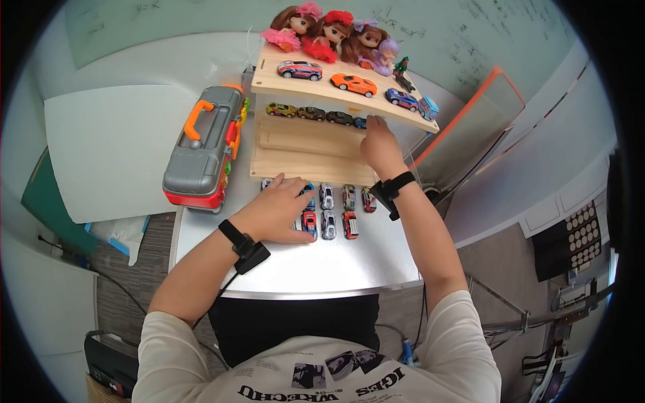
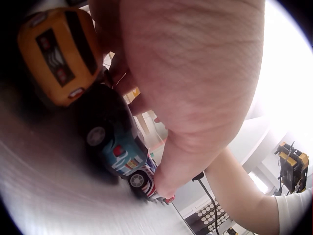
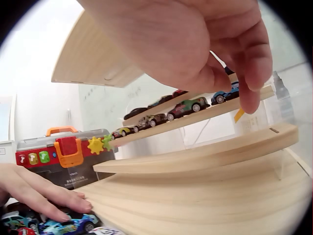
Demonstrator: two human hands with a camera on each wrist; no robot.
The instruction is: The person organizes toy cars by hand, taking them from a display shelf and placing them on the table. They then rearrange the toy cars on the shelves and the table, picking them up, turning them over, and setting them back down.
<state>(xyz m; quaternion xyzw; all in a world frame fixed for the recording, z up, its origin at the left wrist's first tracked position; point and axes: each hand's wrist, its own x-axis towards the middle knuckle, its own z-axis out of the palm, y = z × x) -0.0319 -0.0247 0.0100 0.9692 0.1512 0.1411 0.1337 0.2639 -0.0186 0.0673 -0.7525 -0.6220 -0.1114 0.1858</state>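
Note:
My right hand (image 1: 381, 144) is at the right end of the middle shelf, its fingers bent around a small blue toy car (image 3: 225, 94). The hand hides part of that car. Beside it on the same shelf stand a green toy car (image 3: 188, 108), a brown patterned one (image 3: 150, 120) and a yellow one (image 1: 281, 109). My left hand (image 1: 272, 209) rests palm down with spread fingers over toy cars on the white table, covering several. Around its thumb are a red and blue car (image 1: 309, 221) and white cars (image 1: 327, 196).
The wooden tiered rack (image 1: 265, 82) carries an orange car (image 1: 354, 84), other cars and several dolls (image 1: 334, 37) on top. A bare wooden step (image 3: 205, 159) lies below the middle shelf. Left of the rack stands a grey and red toolbox (image 1: 201, 151) with an orange handle.

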